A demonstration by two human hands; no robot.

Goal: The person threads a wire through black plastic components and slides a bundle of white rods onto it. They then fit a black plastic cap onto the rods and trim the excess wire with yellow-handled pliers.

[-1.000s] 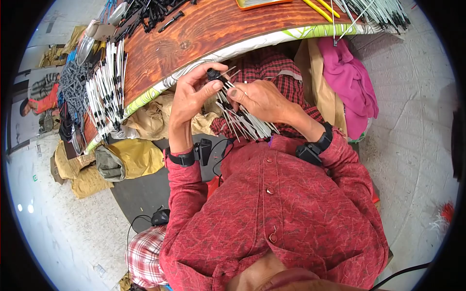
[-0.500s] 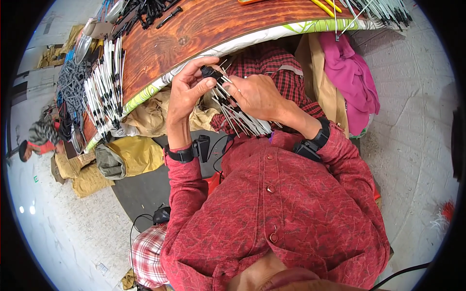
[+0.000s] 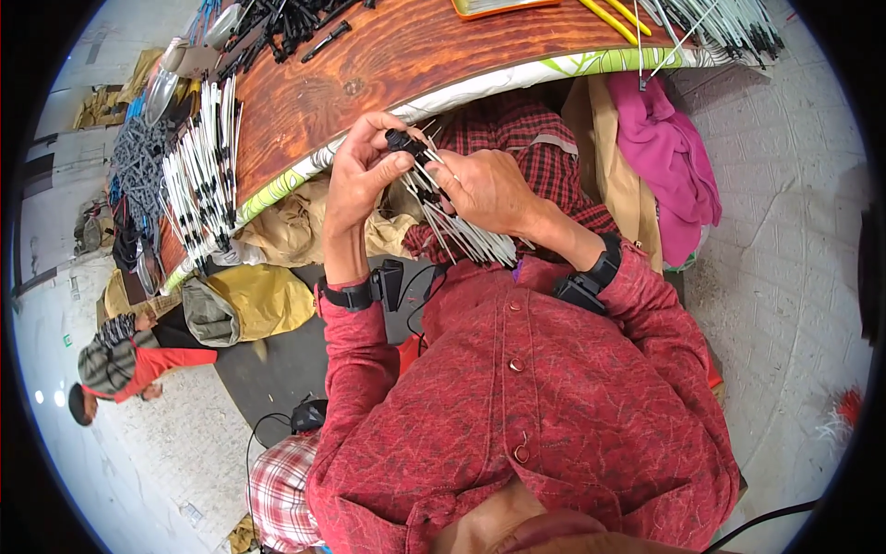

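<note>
My left hand [image 3: 358,185] pinches a short black ribbed plastic piece [image 3: 404,142] between thumb and fingers, just off the table's near edge. Against it, my right hand [image 3: 496,192] is closed around thin white rods with black fittings. A bundle of these white rods [image 3: 480,242] slants down under both hands toward my lap. The exact spot where rod and black piece meet is partly hidden by my right fingers.
The brown wooden table [image 3: 305,111] carries piled black plastic parts [image 3: 277,37], yellow-handled pliers [image 3: 609,20] and an orange tray [image 3: 503,7]. White rods [image 3: 203,166] stack at its left end, more [image 3: 720,28] at the right. A pink cloth [image 3: 664,157] hangs beside it. Another person [image 3: 120,360] is at left.
Both hands keep nearly the same place and grip, with only slight finger movement. The person at the left has come further into view.
</note>
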